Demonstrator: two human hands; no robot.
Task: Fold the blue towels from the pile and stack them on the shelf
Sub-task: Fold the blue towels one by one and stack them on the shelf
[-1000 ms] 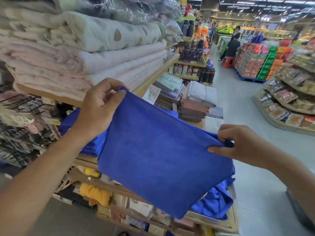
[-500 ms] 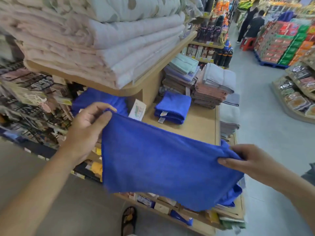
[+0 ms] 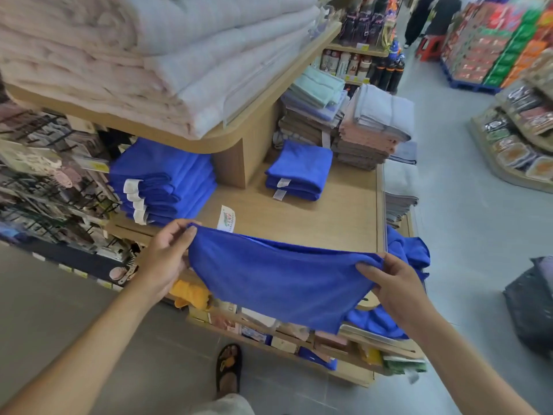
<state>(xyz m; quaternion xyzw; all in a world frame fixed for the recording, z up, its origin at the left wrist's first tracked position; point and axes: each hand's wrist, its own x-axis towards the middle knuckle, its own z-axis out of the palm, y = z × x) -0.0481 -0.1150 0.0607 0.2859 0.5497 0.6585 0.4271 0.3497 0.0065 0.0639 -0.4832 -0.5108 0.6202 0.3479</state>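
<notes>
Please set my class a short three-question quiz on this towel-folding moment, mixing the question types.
1. True or false: the left hand and the right hand each pinch an upper corner of the held towel.
2. The small folded stack on the shelf is: A yellow, B blue, C pink.
3. Fill in: the loose pile of blue towels lies beyond the shelf's ___ edge.
Key: 1 true; 2 B; 3 right.

Grey floor (image 3: 466, 241) — stocked racks (image 3: 520, 136) (far right)

Pile (image 3: 409, 250) partly behind held towel (image 3: 278, 283) — label (image 3: 226, 218) unreadable.
</notes>
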